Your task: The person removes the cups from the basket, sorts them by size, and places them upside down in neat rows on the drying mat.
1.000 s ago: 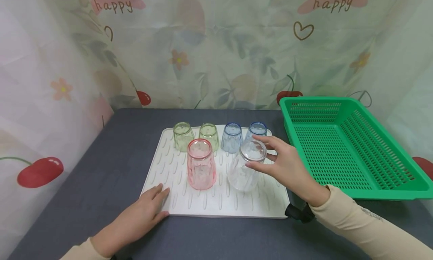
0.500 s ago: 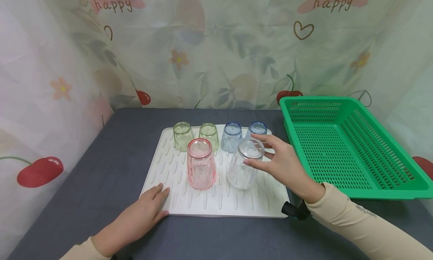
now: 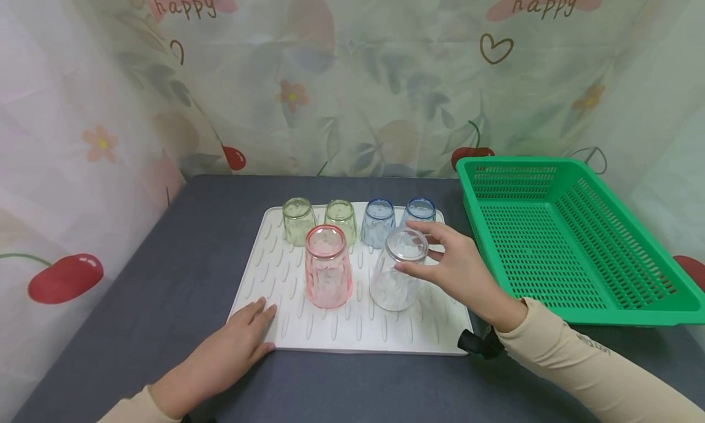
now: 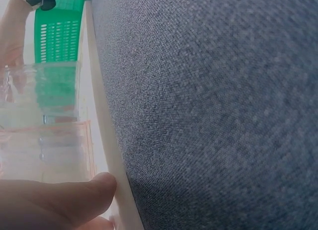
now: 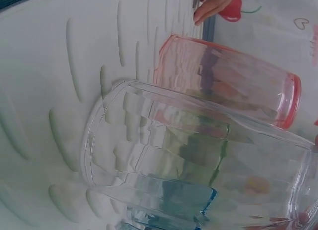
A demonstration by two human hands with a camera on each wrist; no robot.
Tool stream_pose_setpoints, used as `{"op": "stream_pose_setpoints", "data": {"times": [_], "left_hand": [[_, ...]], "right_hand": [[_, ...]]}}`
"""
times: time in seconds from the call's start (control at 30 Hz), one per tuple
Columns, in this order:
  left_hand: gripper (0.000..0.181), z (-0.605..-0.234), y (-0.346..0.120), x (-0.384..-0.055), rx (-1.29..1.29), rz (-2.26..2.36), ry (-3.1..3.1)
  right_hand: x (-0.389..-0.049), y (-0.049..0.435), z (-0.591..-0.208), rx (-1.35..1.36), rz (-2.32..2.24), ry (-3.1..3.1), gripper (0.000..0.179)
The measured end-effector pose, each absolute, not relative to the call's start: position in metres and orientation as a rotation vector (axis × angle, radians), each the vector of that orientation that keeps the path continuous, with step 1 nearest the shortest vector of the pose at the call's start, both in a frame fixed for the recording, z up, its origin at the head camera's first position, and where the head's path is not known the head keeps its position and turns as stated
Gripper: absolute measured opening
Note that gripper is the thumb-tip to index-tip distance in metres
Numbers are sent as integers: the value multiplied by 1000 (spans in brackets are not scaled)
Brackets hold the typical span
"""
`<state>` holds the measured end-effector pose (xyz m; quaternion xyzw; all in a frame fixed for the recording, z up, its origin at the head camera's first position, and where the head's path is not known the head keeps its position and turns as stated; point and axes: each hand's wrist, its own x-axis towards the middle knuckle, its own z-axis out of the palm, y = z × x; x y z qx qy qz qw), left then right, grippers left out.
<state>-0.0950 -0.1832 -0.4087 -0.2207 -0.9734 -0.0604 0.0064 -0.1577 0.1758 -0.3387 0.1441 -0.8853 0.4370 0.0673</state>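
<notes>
My right hand (image 3: 462,267) grips a clear glass (image 3: 393,288) by its upper end, thumb in front and fingers behind. The glass is upside down, leaning a little, with its wide mouth at the white ridged mat (image 3: 308,337); in the right wrist view the clear glass (image 5: 198,150) fills the middle. To its left a pink glass (image 3: 327,270) stands upside down. My left hand (image 3: 228,349) rests on the mat's front left edge, fingers extended; its thumb (image 4: 94,195) lies along the rim in the left wrist view.
Two short green glasses (image 3: 299,224) and two short blue glasses (image 3: 377,224) stand upside down along the mat's back; the right hand overlaps the right blue one. A green slotted basket (image 3: 490,251) sits right of the mat on the dark tabletop (image 3: 165,270). A printed curtain (image 3: 352,123) hangs behind.
The right hand and the clear glass have shifted slightly left, and the glass leans less than before. My left hand and the other glasses have stayed where they were.
</notes>
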Motion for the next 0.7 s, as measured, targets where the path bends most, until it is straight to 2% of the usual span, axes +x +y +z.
{"op": "stream_pose_setpoints", "data": {"times": [0.7], "left_hand": [[55,-410,-184,-96,-699,-164,-3009]], "right_hand": [[-165,170,-343,454,1278,-2719,72]]}}
